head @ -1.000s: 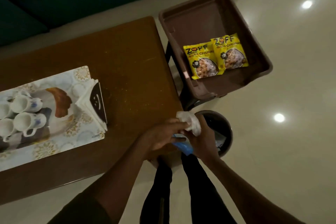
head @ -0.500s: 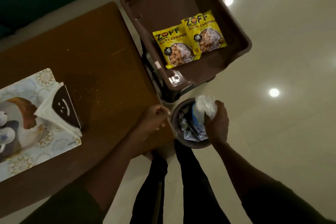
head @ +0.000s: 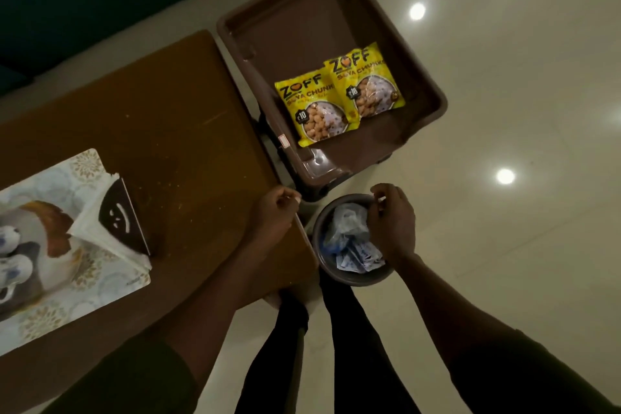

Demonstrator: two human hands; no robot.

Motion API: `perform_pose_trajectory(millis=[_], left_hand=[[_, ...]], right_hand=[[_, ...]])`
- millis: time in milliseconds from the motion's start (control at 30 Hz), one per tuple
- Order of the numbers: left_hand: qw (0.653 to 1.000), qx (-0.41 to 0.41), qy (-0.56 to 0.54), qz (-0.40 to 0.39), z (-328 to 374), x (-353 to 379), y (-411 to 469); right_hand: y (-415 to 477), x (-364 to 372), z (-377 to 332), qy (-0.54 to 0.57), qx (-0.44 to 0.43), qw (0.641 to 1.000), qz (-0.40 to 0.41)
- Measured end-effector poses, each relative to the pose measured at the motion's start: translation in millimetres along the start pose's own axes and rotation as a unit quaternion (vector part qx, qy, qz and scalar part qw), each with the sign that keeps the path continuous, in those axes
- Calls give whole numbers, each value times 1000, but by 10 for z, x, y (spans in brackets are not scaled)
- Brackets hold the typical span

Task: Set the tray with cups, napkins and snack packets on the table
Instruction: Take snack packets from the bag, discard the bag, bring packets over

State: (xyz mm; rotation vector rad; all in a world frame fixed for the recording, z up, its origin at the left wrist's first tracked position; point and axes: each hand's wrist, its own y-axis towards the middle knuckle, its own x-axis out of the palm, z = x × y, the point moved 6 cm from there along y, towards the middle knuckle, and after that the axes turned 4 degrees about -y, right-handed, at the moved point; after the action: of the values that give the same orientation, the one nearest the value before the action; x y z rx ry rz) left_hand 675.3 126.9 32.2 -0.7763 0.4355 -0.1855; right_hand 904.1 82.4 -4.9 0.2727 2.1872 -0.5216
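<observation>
Over the small round bin (head: pixel 353 276) on the floor hangs the right hand (head: pixel 391 222), fingers loosely curled and holding nothing, right above the crumpled plastic and paper inside. Left hand (head: pixel 274 212) sits at the tabletop (head: pixel 161 118) edge, fingers curled in, empty too. Two yellow Zoff soya chunks packets (head: pixel 339 94) lie overlapping in the brown tub (head: pixel 302 10) beside it. Patterned tray (head: pixel 60 299) with white cups (head: pixel 13 265) and napkin holder (head: pixel 116 222) is on the tabletop, far left.

Dim, soft-focus view; 4 ceiling lights glare off the glossy floor (head: pixel 504 111), edges bowed.
</observation>
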Motion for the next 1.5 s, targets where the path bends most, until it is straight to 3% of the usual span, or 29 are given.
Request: perform_pose_trajectory(millis=[233, 433, 567, 1067, 1500], left_hand=[[998, 26, -24, 59, 242, -259, 74], [984, 42, -152, 77, 573, -440, 248], [978, 58, -189, 60, 904, -403, 442], [972, -9, -196, 129, 1139, -23, 1012], [961, -85, -205, 163, 1058, 89, 1229]], right_hand=[[326, -406, -697, 13, -121, 991, 55], [952, -562, -954, 47, -74, 993, 77], [1355, -684, -1150, 60, -92, 990, 84], [1892, -709, -1059, -21, -67, 997, -31], [2080, -319, -810, -30, 62, 985, -159]])
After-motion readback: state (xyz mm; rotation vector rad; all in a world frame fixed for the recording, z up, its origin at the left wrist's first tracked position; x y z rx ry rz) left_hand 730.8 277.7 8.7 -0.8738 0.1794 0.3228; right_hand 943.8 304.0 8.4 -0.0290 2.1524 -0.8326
